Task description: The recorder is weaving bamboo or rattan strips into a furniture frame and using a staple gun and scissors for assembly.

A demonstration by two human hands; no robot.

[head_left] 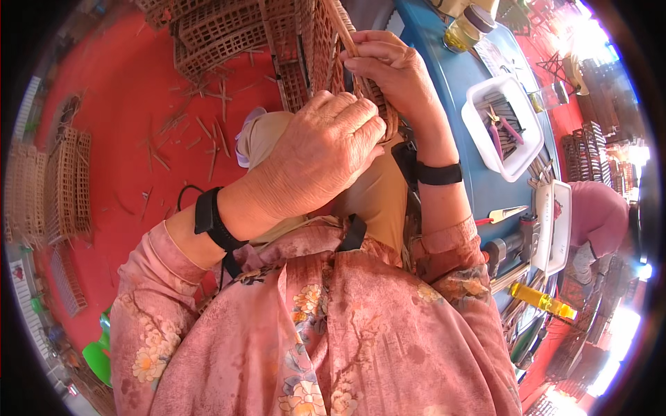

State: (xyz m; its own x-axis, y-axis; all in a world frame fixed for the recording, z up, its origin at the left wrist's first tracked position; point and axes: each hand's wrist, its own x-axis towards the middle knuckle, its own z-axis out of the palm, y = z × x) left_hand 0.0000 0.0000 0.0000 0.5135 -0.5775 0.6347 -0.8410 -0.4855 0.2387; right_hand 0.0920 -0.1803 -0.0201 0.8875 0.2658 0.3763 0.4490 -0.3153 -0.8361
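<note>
A brown woven rattan basket (321, 52) stands on its side between my knees, its open lattice wall facing left. My right hand (392, 73) is closed over its rim, thumb and fingers pinching a rattan strip along the edge. My left hand (316, 156) is curled at the basket's near end, knuckles up and fingers bent inward. Its fingertips are turned away, so what they pinch is hidden. The near corner of the rim shows between the two hands. Both wrists wear black bands.
On the right, a blue table (444, 83) carries a white tray (517, 163) of tools with purple-handled pliers (496, 135), a lidded jar (468, 29) and a yellow bottle (541, 299). Woven pieces (215, 41) and scraps lie on the red floor (118, 118). Another person (598, 215) is bent over at right.
</note>
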